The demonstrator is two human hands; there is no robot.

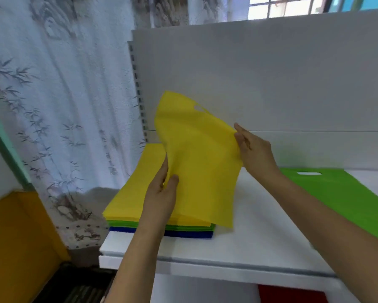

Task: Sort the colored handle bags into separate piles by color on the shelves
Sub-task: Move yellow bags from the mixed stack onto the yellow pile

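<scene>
Between the two hands, a yellow handle bag is hanging lifted above the white shelf, its cut-out handle slot pointing up and away toward the shelf's back panel. The left hand is pinching the bag's left edge, the thumb lying on the near face and the fingers curling behind the fabric. The right hand is gripping the opposite edge, its fingertips closing on the fabric where the bag is bending. From the left fingers down, the bag's lower corner is drooping over the mixed stack that is lying on the left end of the shelf.

Under and beyond the left fingers, that stack is showing yellow bags on top, a green layer below them and a blue layer at the bottom, all lying flat. Whether the lifted bag is touching the top of the stack cannot be told, since the fabric is covering that spot.

To the right of the right fingers, a green handle bag is lying flat on the same shelf, well apart from the stack, with its handle slot facing the back panel; the right forearm is crossing over its near corner. Left of the left fingers, a bamboo-print curtain is hanging beside the shelf. Below the shelf's front edge, something red is showing on a lower level.
</scene>
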